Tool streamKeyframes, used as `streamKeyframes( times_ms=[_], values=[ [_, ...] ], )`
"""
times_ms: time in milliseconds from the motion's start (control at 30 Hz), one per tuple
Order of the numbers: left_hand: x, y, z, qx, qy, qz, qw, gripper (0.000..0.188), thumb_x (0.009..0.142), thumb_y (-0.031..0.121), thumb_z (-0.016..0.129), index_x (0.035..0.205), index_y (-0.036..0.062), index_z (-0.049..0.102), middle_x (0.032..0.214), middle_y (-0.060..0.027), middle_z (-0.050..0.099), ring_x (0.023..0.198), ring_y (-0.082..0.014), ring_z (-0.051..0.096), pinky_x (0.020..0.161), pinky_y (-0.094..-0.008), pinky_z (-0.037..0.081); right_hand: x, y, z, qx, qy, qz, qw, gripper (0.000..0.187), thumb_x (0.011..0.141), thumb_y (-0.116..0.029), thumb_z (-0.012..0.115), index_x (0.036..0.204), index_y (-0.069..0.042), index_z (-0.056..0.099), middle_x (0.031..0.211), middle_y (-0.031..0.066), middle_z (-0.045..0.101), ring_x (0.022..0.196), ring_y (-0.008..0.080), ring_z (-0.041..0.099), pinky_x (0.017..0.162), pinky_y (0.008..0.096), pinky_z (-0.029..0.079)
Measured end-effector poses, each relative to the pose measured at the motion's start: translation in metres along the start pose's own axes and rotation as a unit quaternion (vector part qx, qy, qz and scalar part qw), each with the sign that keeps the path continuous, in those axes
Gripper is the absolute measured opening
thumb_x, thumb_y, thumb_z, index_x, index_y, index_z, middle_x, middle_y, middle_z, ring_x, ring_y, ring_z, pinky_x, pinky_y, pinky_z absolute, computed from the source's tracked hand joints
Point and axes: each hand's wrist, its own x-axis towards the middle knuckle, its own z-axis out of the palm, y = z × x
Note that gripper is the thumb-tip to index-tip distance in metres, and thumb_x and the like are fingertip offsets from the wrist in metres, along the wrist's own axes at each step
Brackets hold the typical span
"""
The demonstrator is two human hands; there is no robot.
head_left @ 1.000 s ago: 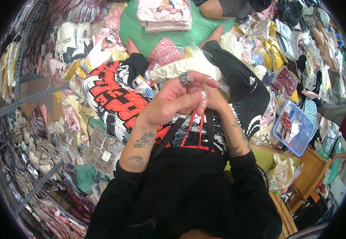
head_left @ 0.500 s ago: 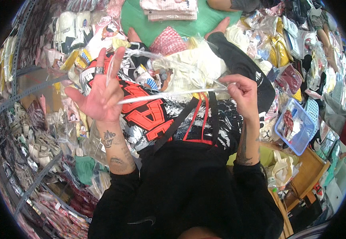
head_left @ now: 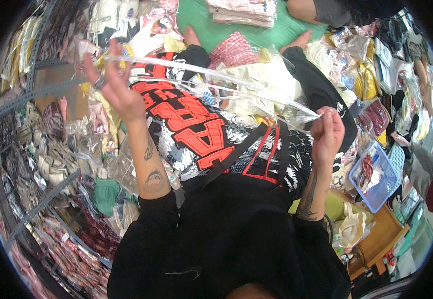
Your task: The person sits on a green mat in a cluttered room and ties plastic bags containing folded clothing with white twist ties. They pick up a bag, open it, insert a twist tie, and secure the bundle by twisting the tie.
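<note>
A whitish, translucent plastic string (head_left: 221,79) is stretched in several strands across my lap between both hands. At its right end, my right hand (head_left: 327,132) is closed in a pinch on the gathered strands. Its left end runs to the fingers of my left hand (head_left: 117,92), which are outstretched and apart, smeared by motion. Whether the strands loop round those fingers is hard to make out. Beneath the string lie a pale cream garment (head_left: 256,79) and a red-and-white checked cloth (head_left: 233,52), in front of my body between my legs.
Another person's bent knee (head_left: 303,11) shows at the top, by a stack of bagged pink clothes (head_left: 241,12) on a green cloth (head_left: 196,20). Metal shelving (head_left: 42,89) with packed garments stands left. At right are a blue plastic basket (head_left: 376,192) and a wooden drawer (head_left: 386,239).
My left hand has swung up and to the left, and my right hand has shifted right and slightly down. The string now spans a wider gap and slopes down to the right.
</note>
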Motion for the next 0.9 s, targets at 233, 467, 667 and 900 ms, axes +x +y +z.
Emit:
streamKeyframes(
  times_ms=[233, 467, 667, 900],
  values=[
    [-0.006, -0.013, 0.013, 0.314, -0.109, 0.010, 0.943, 0.098, 0.077, -0.001, 0.061, 0.148, 0.0095, -0.007, 0.140, -0.0262, 0.039, 0.094, -0.0279, 0.066, 0.079, -0.0302, 0.051, -0.013, -0.026, 0.016, -0.138, 0.081, -0.113, 0.981, 0.021, 0.096, -0.016, 0.052, 0.092, 0.002, 0.063, 0.060, -0.0068, 0.048, 0.049, -0.0012, 0.033, 0.044, 0.0177, 0.021],
    [0.011, -0.034, 0.024, 0.173, -0.101, -0.094, 0.975, 0.073, 0.079, 0.000, 0.067, 0.142, 0.0106, 0.032, 0.107, -0.0119, 0.068, 0.079, -0.0114, 0.066, 0.059, -0.0224, 0.051, -0.004, -0.023, -0.004, -0.025, 0.031, 0.007, 0.999, 0.021, 0.098, -0.024, 0.050, 0.092, -0.007, 0.060, 0.053, -0.0076, 0.037, 0.044, 0.0011, 0.028, 0.041, 0.0192, 0.018],
    [-0.020, 0.022, 0.044, 0.129, -0.384, -0.208, 0.890, 0.057, 0.088, 0.005, 0.056, 0.140, 0.0048, 0.031, 0.084, -0.0104, 0.068, 0.062, -0.0113, 0.061, 0.055, -0.0232, 0.049, -0.027, -0.035, 0.042, 0.146, 0.056, 0.049, 0.986, 0.020, 0.097, -0.022, 0.050, 0.098, -0.003, 0.058, 0.071, 0.0037, 0.059, 0.059, 0.0072, 0.053, 0.046, 0.0189, 0.043],
    [-0.058, 0.104, 0.071, -0.176, -0.088, -0.120, 0.973, 0.057, 0.087, 0.016, 0.062, 0.134, 0.0013, 0.033, 0.092, -0.0186, 0.064, 0.068, -0.0168, 0.062, 0.064, -0.0262, 0.051, -0.035, -0.042, 0.064, 0.157, -0.005, -0.004, 0.988, 0.024, 0.094, -0.017, 0.056, 0.101, 0.005, 0.063, 0.075, 0.0049, 0.061, 0.052, 0.0077, 0.049, 0.044, 0.0199, 0.037]
  ],
)
